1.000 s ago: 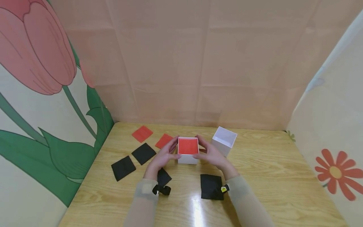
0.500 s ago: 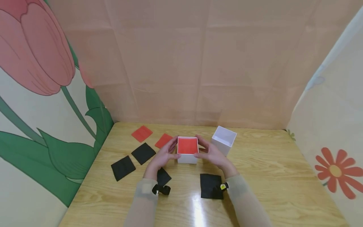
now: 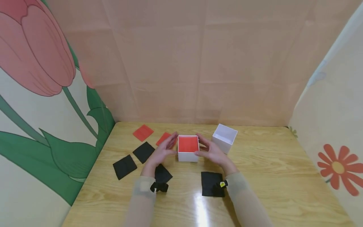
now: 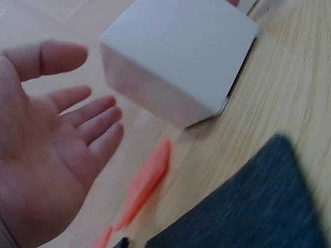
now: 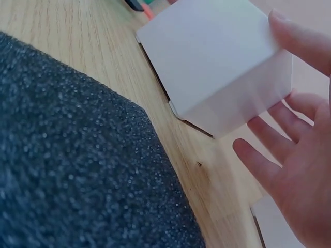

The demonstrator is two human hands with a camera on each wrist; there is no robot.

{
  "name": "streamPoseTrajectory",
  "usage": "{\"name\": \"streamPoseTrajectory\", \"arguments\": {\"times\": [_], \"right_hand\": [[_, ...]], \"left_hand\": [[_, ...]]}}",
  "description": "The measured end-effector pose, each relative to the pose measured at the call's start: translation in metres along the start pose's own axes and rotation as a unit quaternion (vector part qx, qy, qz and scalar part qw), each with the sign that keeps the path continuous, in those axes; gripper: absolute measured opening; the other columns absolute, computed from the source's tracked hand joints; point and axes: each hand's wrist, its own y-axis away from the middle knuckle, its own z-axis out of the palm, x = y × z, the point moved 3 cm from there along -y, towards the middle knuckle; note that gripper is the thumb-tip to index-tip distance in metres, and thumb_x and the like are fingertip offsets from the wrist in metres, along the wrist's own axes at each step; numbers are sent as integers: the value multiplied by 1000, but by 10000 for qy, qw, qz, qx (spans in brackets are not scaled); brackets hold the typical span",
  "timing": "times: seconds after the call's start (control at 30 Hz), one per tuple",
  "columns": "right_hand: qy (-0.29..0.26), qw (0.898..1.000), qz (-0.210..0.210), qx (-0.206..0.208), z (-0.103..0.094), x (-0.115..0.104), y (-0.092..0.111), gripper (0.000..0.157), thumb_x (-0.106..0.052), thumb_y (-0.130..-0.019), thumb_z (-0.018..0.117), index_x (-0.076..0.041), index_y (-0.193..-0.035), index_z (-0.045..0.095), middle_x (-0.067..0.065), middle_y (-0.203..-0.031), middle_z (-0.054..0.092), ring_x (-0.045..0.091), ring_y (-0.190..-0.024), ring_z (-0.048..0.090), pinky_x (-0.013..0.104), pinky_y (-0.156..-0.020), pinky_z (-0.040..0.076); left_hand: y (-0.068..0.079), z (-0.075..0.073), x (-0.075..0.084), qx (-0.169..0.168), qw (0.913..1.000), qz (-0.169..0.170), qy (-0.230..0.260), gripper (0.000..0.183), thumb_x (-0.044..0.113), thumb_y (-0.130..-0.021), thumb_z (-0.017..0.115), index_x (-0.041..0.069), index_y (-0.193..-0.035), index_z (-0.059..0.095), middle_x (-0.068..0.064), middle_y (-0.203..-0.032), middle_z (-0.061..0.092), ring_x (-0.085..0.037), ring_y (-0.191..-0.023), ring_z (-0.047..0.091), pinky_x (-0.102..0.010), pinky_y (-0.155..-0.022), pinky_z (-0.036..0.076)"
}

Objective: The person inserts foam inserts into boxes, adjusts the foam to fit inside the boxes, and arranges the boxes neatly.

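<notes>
A white open-topped box [image 3: 188, 157] stands upright in the middle of the table, a red square [image 3: 188, 145] showing inside it. My left hand [image 3: 160, 155] is beside the box's left side; the left wrist view shows its palm and spread fingers [image 4: 98, 124] apart from the box, holding nothing. At the box's right side is my right hand [image 3: 215, 154]. Its thumb touches the near right corner, while the straight, loosely spread fingers [image 5: 274, 134] lie along or just off the right wall. Whether every fingertip touches cannot be told.
Another open white box [image 3: 225, 137] stands tilted-looking at the back right. Two red squares [image 3: 143, 132] lie at the back left. Black squares lie left [image 3: 124, 167], beside the left wrist [image 3: 163, 174] and under the right wrist [image 3: 211, 184]. A printed curtain [image 3: 181, 63] backs the table.
My left hand has come off the box and moved a little left, its thumb now clear of the front. The right hand and the box have stayed nearly still.
</notes>
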Motion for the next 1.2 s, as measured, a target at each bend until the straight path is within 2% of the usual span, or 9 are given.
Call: {"name": "streamPoseTrajectory", "arguments": {"times": [0.1, 0.2, 0.33, 0.43, 0.53, 0.67, 0.83, 1.0, 1.2], "right_hand": [[-5, 10000, 22, -8, 0, -1, 0, 94, -28, -93, 86, -30, -170, 32, 6, -171, 36, 41, -150, 43, 55, -119, 40], [-12, 10000, 24, -7, 0, 0, 0, 94, -26, -92, 86, -29, -170, 33, 7, -171, 37, 40, -151, 43, 55, -120, 39], [-7, 10000, -28, 21, -2, 2, 2, 93, -24, -93, 86, -28, -169, 33, 8, -170, 38, 38, -151, 42, 55, -121, 39], [4, 10000, -67, 30, -3, 2, 2, 93, -25, -93, 85, -29, -169, 33, 8, -171, 37, 39, -151, 43, 55, -120, 39], [34, 10000, -64, 25, -2, 2, 1, 93, -28, -92, 86, -30, -169, 33, 6, -171, 36, 39, -151, 43, 55, -119, 41], [30, 10000, -40, -8, -2, 4, -1, 94, -28, -92, 86, -30, -169, 33, 6, -171, 37, 39, -151, 43, 55, -119, 41], [9, 10000, -44, -10, -3, 8, -1, 94, -26, -92, 86, -31, -169, 33, 8, -170, 38, 40, -151, 43, 55, -119, 41], [48, 10000, -40, -27, -2, 10, 0, 92, -27, -93, 85, -33, -169, 33, 8, -170, 37, 41, -150, 44, 55, -119, 41], [76, 10000, 13, -22, 0, 5, 1, 92, -27, -94, 85, -34, -169, 32, 6, -170, 37, 39, -151, 42, 56, -119, 40]], "left_hand": [[2, -11, 5, 383, 9988, 184, -229, 74, -5, -103, 58, 8, -170, 28, -13, -172, 35, -32, -159, 31, -55, -126, 27], [3, -20, 8, 937, 9907, -16, -989, 68, 11, -106, 64, 12, -168, 36, -13, -166, 45, -31, -153, 41, -54, -124, 34], [0, -25, 8, 1301, 9671, -402, -2148, 68, 26, -106, 69, 13, -166, 40, -11, -161, 50, -32, -148, 47, -55, -120, 40], [-4, -25, 7, 1305, 9490, -610, -2804, 71, 29, -105, 71, 11, -165, 40, -12, -162, 48, -35, -148, 45, -57, -119, 40], [-11, -28, 6, 977, 9328, -649, -3407, 74, 28, -102, 74, 10, -166, 40, -13, -166, 43, -35, -152, 40, -57, -121, 38], [-22, -36, 6, 4, 9112, -412, -4098, 82, 24, -96, 81, 8, -165, 40, -14, -169, 37, -35, -156, 33, -56, -124, 33], [-38, -47, 7, -998, 8924, -253, -4394, 91, 23, -90, 87, 3, -164, 39, -16, -169, 37, -38, -156, 31, -55, -126, 29], [-51, -56, 2, -1342, 8791, -187, -4571, 92, 24, -86, 91, 0, -162, 43, -17, -167, 41, -38, -155, 34, -52, -127, 28], [-58, -57, 2, -1497, 8691, -446, -4693, 92, 20, -84, 91, 3, -162, 44, -16, -168, 40, -38, -156, 33, -52, -127, 28]]}}
